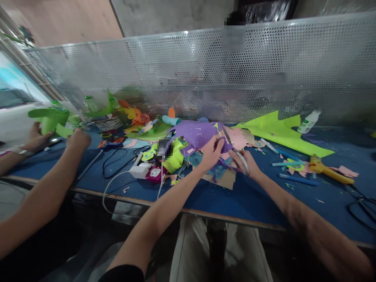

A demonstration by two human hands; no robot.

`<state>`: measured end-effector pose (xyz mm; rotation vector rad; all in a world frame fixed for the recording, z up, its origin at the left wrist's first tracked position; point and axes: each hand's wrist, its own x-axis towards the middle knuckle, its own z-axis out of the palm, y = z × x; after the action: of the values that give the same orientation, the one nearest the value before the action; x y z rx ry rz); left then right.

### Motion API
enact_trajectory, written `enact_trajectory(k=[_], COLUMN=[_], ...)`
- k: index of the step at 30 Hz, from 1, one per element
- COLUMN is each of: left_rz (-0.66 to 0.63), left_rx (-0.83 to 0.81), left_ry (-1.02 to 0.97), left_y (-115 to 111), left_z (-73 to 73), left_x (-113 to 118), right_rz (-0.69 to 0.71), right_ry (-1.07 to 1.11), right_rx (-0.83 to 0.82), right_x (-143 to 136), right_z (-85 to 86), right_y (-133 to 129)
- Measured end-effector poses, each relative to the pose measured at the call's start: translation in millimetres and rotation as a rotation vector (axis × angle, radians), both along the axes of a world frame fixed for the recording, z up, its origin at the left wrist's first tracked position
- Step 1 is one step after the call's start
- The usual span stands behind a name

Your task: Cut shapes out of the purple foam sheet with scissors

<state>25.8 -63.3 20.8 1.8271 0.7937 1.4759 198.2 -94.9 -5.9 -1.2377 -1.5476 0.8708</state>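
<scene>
My left hand [212, 153] is closed on a piece of purple foam sheet [194, 133] near the middle of the table. In my right hand [248, 164] is a pair of scissors [241, 156], its blades pointing away from me and lying against the purple sheet. Whether the blades are apart is hard to make out. Under and around my hands lie purple, pink and blue scraps and a piece of brown cardboard [226, 181]. A pink sheet [241, 137] sits just behind the scissors.
At left, a co-worker's hands [78, 139] hold a green foam piece [53, 117]. A yellow glue gun [331, 169], blue pens [298, 179], a lime sheet [273, 129] and a white bottle [309, 122] lie right. A perforated metal screen [176, 74] borders the back; cables cross the left.
</scene>
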Motion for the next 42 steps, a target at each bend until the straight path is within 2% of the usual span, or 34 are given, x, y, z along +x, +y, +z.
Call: enact_trajectory(k=[3, 9, 14, 18, 22, 27, 33, 38, 42], left_rz=[0.004, -0.095, -0.213, -0.211, -0.199, -0.169, -0.099, -0.033, -0.064], left_rx=[-0.092, -0.216, -0.268, -0.262, -0.252, -0.204, -0.166, -0.126, -0.121], left_ry=[-0.017, -0.159, -0.153, -0.132, -0.121, -0.154, -0.116, -0.059, -0.117], left_y=[4, 11, 5, 3, 3, 1, -4, -8, -11], left_z=[-2.9, -5.7, -2.2, -2.2, -3.3, -3.5, -1.7, 0.6, 1.5], left_x=[0, 0, 1, 2, 1, 1, 1, 0, 1], right_rz=[0.011, 0.227, 0.292, 0.356, 0.42, 0.436, 0.5, 0.443, 0.383], right_ry=[0.001, -0.177, -0.149, -0.138, -0.178, -0.187, -0.144, -0.185, -0.135], right_rx=[0.051, 0.005, -0.046, -0.089, -0.041, 0.011, -0.007, -0.033, -0.048], right_x=[14, 36, 38, 38, 36, 31, 33, 32, 22], right_z=[-2.0, 10.3, 15.8, 13.6, 12.9, 14.7, 15.1, 10.0, 6.8], right_y=[11, 6, -4, -5, -4, -6, -6, -3, -6])
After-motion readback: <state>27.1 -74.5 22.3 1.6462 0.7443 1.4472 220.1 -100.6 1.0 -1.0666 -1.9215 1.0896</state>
